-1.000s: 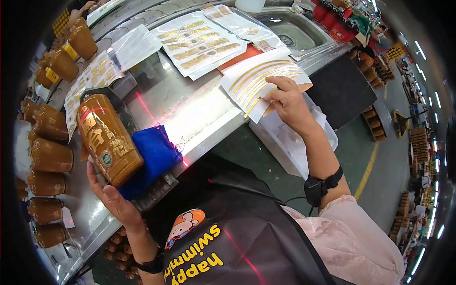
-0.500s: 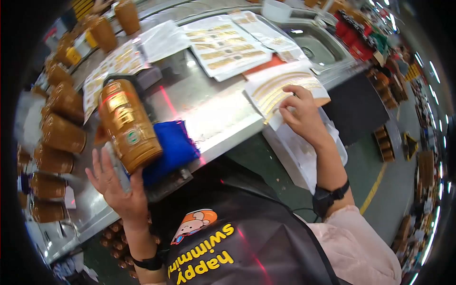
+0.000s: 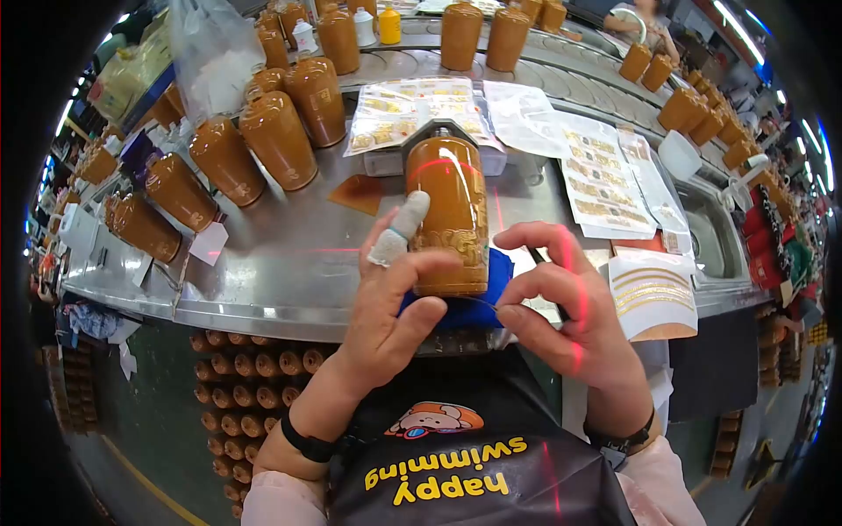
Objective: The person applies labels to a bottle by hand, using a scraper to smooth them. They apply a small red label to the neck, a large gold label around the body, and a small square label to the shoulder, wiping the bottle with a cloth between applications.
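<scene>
A glossy brown bottle (image 3: 449,206) lies in a dark cradle (image 3: 441,128), its base toward me over a blue cloth (image 3: 491,285). Raised relief shows on its side. My left hand (image 3: 390,307) is at the left of the base, thumb and index finger apart; a white cover (image 3: 405,230) wraps one finger, which rests along the bottle's side. Just right of the base, my right hand (image 3: 561,307) pinches one end of a thin strip (image 3: 474,302) between thumb and index finger. The strip reaches left below the base, toward my left thumb.
Several brown bottles (image 3: 279,140) stand at the left of the metal table (image 3: 263,280). A sheet of gold curved strips (image 3: 653,294) lies at right, near gold decal sheets (image 3: 605,175) and a sink (image 3: 715,232). A person (image 3: 645,26) is at the far right.
The view has swung left. My right hand has moved from the sheet of curved strips to the bottle's base with a strip. The bottle's gold lettering no longer faces me.
</scene>
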A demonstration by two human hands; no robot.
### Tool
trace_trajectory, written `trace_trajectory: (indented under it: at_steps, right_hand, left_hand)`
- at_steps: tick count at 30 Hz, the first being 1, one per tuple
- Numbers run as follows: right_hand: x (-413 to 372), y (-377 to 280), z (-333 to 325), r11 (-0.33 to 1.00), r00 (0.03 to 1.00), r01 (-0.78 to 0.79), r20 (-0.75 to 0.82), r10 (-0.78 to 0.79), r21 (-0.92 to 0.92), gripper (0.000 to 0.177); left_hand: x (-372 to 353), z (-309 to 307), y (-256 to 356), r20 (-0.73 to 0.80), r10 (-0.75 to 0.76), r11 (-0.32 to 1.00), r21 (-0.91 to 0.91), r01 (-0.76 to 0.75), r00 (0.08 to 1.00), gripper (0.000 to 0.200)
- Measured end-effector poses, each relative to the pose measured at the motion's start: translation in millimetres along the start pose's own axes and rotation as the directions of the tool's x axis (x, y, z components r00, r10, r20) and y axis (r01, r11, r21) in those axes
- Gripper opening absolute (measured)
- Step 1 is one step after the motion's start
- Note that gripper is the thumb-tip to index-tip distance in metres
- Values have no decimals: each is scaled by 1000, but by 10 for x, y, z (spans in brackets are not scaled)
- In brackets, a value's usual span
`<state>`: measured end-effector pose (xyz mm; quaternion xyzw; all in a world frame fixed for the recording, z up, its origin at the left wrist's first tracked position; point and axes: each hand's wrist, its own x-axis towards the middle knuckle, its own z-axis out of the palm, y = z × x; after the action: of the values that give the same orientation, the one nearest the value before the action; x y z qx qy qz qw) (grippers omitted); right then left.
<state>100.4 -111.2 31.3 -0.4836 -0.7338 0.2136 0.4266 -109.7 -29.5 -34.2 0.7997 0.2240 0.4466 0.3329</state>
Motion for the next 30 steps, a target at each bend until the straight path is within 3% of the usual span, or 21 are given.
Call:
trace_trajectory:
  at_steps: [1,2,5,8,11,14,17,21,28,30]
  right_hand:
    - [33,8,45,1000,1000,-24,13,24,6,9]
    - [37,90,101,999,1000,-6,3,6,-35,9]
    - [-8,258,195,994,996,-92,-18,91,-54,9]
    - [-24,294,284,985,985,-170,-45,168,-33,9]
    - [-29,305,322,984,982,-177,-64,176,-12,10]
    - [29,231,311,995,993,-102,-61,101,-9,11]
    - [83,173,277,998,998,-50,-50,49,-27,11]
    - [32,243,301,987,984,-162,-74,160,-17,11]
    - [-9,341,351,979,978,-189,-103,180,-75,10]
    - [-11,343,353,979,976,-198,-101,192,-55,9]
  left_hand:
    - [4,-4,-18,41,2,998,57,-4,999,31]
    - [-21,27,-14,-10,-16,996,86,17,1000,19]
    - [-138,16,-114,-61,-89,989,110,95,994,18]
    - [-190,42,-155,-113,-159,982,88,169,981,19]
    - [-230,53,-211,-170,-254,967,-69,246,952,17]
    - [-81,36,-20,-100,-55,998,31,58,993,15]
    - [-94,68,-53,-20,5,984,180,-1,1000,20]
    - [-185,0,-122,-52,-112,987,109,117,992,17]
    - [-238,61,-257,-172,-220,974,17,226,960,19]
    - [-308,77,-337,-151,-359,929,-149,338,921,18]
